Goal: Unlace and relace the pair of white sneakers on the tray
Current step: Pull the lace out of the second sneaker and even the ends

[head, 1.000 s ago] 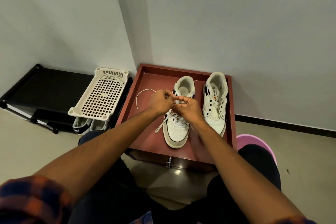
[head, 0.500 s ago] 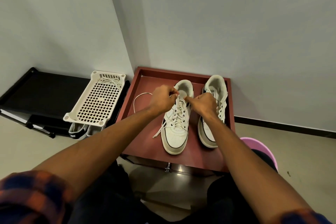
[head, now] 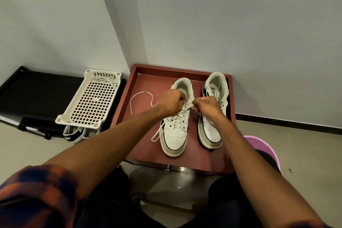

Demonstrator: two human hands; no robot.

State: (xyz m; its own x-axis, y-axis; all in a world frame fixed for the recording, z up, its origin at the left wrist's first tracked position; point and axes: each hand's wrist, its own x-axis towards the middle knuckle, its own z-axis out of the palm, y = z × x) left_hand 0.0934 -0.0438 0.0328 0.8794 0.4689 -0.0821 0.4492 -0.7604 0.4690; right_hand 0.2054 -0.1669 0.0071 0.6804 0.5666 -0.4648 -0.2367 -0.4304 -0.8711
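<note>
Both white sneakers stand on the red tray (head: 142,81), toes toward its near edge. One sneaker (head: 174,136) sits around the middle. The other sneaker (head: 212,133) lies along the right edge, its heel near the far right corner.

The left grip (head: 171,101) is curled tight above the middle sneaker's tongue and pinches the white lace (head: 187,106). The right grip (head: 207,106) is curled as well and pinches the same lace from the other side. A short stretch runs between the two just above the top eyelets.

Below them the lace crosses through the eyelets. One loose end (head: 137,96) loops toward the tray's left edge; another (head: 157,133) trails down beside the sneaker's left side.

Left of the tray, a white perforated basket (head: 92,103) holding a second lace (head: 104,80) leans on a black rack (head: 37,94).
</note>
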